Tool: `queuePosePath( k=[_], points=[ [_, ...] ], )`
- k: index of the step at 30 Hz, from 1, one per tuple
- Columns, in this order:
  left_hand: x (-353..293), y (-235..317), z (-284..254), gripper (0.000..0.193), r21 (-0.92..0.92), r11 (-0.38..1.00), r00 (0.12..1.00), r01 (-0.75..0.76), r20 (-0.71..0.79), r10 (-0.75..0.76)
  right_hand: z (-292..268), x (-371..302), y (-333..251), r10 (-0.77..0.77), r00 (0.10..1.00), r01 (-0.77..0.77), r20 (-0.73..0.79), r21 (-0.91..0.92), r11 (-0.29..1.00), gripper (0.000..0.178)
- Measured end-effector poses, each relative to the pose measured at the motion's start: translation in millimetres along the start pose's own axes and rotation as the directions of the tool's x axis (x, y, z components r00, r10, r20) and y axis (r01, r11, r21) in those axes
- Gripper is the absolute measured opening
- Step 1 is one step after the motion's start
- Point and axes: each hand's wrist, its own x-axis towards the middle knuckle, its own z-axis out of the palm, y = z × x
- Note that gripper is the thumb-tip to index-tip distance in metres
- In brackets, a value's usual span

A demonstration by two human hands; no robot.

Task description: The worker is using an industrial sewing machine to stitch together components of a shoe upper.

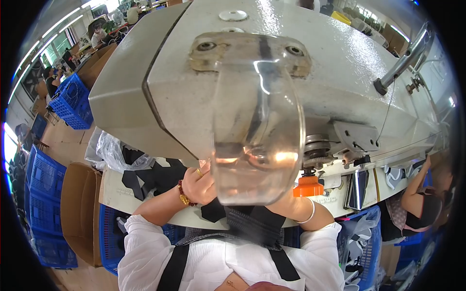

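My left hand [201, 184], with a ring and a beaded bracelet at the wrist, is closed beside the needle area of a large sewing machine [184, 92]. Its fingertips and whatever they pinch are hidden by the machine head and shield. My right hand [281, 202] reaches in behind the clear plastic shield [257, 182], which blurs and hides its fingers. Black fabric [257, 219] hangs over the table's front edge between my wrists. More cut black fabric pieces [165, 175] lie overlapping on the table left of my left hand.
An orange knob [308, 186] sits under the machine arm, close to my right wrist. Further right a phone [357, 189] stands on the table [114, 194]. A cardboard box [80, 213] and blue crates [46, 179] are at left; a blue basket [371, 247] and another person [412, 208] are at right.
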Motion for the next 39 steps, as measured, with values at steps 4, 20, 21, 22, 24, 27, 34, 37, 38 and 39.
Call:
queuePosePath(
  k=[4, 20, 21, 22, 24, 27, 34, 37, 38, 39],
  points=[
    [-5.7, -3.5, 5.9, 0.033, -0.069, 0.998, 1.000, 0.011, 0.003, -0.011, 4.2, 4.1, 0.9, -0.047, 0.998, 0.046, -0.036, -0.029, 0.999, 0.015],
    [0.2, -11.4, 8.0, 0.013, -0.141, 0.990, 0.999, -0.012, -0.041, 0.006, -0.1, -0.8, 0.4, 0.056, 0.998, -0.056, 0.029, 0.017, 0.998, 0.018],
    [4.9, -11.3, 3.7, 0.013, -0.153, 0.988, 0.999, -0.016, -0.042, 0.010, 2.2, -3.9, 2.6, 0.079, 0.997, -0.079, 0.008, 0.035, 0.996, 0.020],
    [9.0, -11.1, -0.5, 0.014, -0.164, 0.986, 0.999, -0.021, -0.043, 0.014, 5.2, -6.9, 5.2, 0.102, 0.995, -0.102, -0.013, 0.054, 0.993, 0.021],
    [13.9, -11.7, -6.7, 0.015, -0.121, 0.991, 0.995, -0.051, -0.091, 0.040, 12.2, -12.5, 11.9, 0.097, 0.993, -0.093, -0.072, 0.055, 0.994, 0.023],
    [12.0, -10.2, -4.2, 0.017, -0.093, 0.996, 0.999, 0.012, -0.034, -0.015, 22.6, -21.0, 22.2, 0.002, 0.983, -0.003, -0.186, -0.005, 1.000, 0.025],
    [-12.8, -9.6, 12.4, 0.021, -0.090, 0.996, 0.999, -0.025, 0.045, 0.029, 21.4, -42.3, 21.7, 0.045, 0.999, -0.041, 0.018, -0.166, 0.985, 0.034],
    [-14.6, -10.1, 8.0, 0.024, -0.101, 0.995, 0.998, -0.024, 0.062, 0.030, 21.6, -35.3, 15.2, 0.016, 1.000, -0.010, 0.015, -0.368, 0.930, 0.029],
    [-13.2, -10.8, 7.0, 0.024, -0.106, 0.994, 0.997, -0.024, 0.066, 0.031, 21.2, -30.6, 15.0, -0.014, 1.000, 0.016, 0.007, -0.428, 0.904, 0.027],
    [-11.1, -11.8, 6.2, 0.024, -0.111, 0.993, 0.997, -0.032, 0.068, 0.040, 19.5, -25.9, 15.5, -0.055, 0.998, 0.043, -0.013, -0.459, 0.887, 0.025]
  ],
)
